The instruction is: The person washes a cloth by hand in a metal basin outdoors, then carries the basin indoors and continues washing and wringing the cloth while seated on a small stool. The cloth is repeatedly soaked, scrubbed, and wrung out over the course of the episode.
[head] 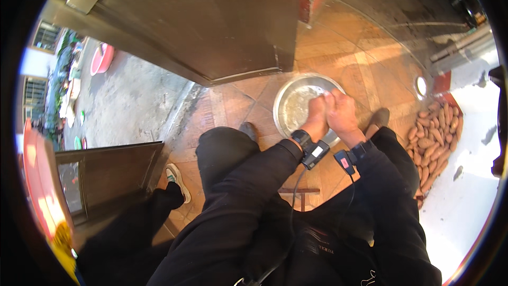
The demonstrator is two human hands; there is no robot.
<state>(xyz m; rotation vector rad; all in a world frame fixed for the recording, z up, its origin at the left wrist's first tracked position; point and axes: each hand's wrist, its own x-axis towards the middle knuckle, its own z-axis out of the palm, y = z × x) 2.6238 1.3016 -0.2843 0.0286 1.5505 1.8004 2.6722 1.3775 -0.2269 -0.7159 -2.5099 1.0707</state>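
My left hand (pixel 317 114) and my right hand (pixel 342 113) are pressed together over the right side of a round metal basin (pixel 279 105). Their fingers are curled in, and whatever may lie between them is hidden. Cloudy, pale liquid (pixel 295 107) shows in the basin, which stands on the tiled floor (pixel 254 95) in front of my feet. A black strap with a small device (pixel 315 155) is on my left wrist; another wired device (pixel 344 162) is at my right wrist.
Sweet potatoes (pixel 434 139) are heaped by the white wall at right. A large brown door (pixel 222 20) stands ahead, a lower brown panel (pixel 115 174) at left. Another person's shoe (pixel 179 184) is close on my left. Outside sits a pink tub (pixel 102 60). Part of a wooden stool (pixel 299 191) shows below me.
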